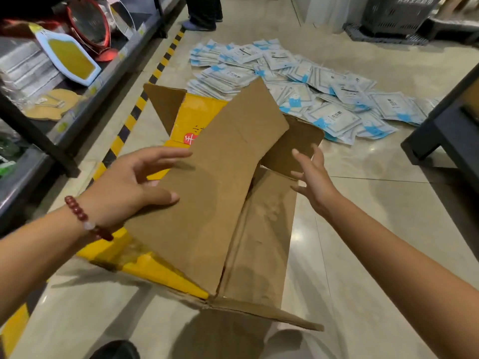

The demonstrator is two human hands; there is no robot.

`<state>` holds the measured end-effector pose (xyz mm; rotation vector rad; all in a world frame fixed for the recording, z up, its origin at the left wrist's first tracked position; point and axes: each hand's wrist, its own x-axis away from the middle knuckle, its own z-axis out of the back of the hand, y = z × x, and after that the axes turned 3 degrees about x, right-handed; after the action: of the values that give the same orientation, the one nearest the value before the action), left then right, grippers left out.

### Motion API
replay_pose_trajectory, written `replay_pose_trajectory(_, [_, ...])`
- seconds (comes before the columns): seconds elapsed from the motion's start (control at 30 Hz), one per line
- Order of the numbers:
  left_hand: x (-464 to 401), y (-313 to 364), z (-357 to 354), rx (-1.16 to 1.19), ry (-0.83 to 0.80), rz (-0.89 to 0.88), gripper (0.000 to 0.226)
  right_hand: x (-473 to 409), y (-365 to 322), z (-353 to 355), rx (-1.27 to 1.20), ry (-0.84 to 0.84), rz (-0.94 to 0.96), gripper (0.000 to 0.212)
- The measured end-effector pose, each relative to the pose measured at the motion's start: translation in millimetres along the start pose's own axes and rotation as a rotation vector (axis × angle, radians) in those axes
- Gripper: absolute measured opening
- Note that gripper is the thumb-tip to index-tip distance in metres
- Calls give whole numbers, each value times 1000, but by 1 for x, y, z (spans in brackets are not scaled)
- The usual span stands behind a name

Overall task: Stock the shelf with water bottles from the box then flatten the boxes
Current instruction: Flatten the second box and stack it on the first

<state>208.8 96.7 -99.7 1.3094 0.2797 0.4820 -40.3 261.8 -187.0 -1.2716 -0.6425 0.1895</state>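
An opened cardboard box (pixel 220 193), brown inside and yellow outside, lies partly collapsed on the tiled floor in front of me. One long brown flap stands up across its middle. My left hand (pixel 134 182), with a red bead bracelet on the wrist, rests against the left side of that flap, fingers spread and thumb laid on the cardboard. My right hand (pixel 311 177) hovers just right of the box with fingers spread, near a far flap but holding nothing. No water bottles are visible.
A pile of white and blue flat packets (pixel 298 81) covers the floor beyond the box. A metal shelf (pixel 77 81) with goods runs along the left above yellow-black floor tape. A dark shelf base (pixel 445 136) stands right. A person's feet (pixel 202 22) are at the far end.
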Motion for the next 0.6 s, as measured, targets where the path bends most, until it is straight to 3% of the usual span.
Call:
replay_pose_trajectory(0.07, [9, 14, -17, 183, -70, 4, 85, 17, -20, -10, 13, -104, -2, 69])
replay_pose_trajectory(0.13, [20, 19, -38, 225, -124, -1, 90, 33, -40, -23, -6, -220, -20, 86])
replay_pose_trajectory(0.23, [44, 14, -68, 106, -260, -31, 63, 49, -61, -42, -24, -273, -57, 104])
replay_pose_trajectory(0.27, [51, 9, -73, 53, -338, -14, 66, 52, -63, -46, 0, -263, -62, 103])
replay_pose_trajectory(0.33, [62, 1, -74, -34, -459, 37, 78, 59, -61, -49, 64, -203, -52, 79])
replay_pose_trajectory(0.4, [68, -6, -70, -235, -604, 26, 81, 66, -52, -42, 88, -118, -40, 59])
replay_pose_trajectory(0.47, [70, -20, -68, -593, -745, -51, 79, 73, -40, -23, 61, -46, -52, 46])
replay_pose_trajectory(0.6, [69, -67, -60, -1187, -804, -21, 80, 87, 2, 15, 108, 67, -152, 36])
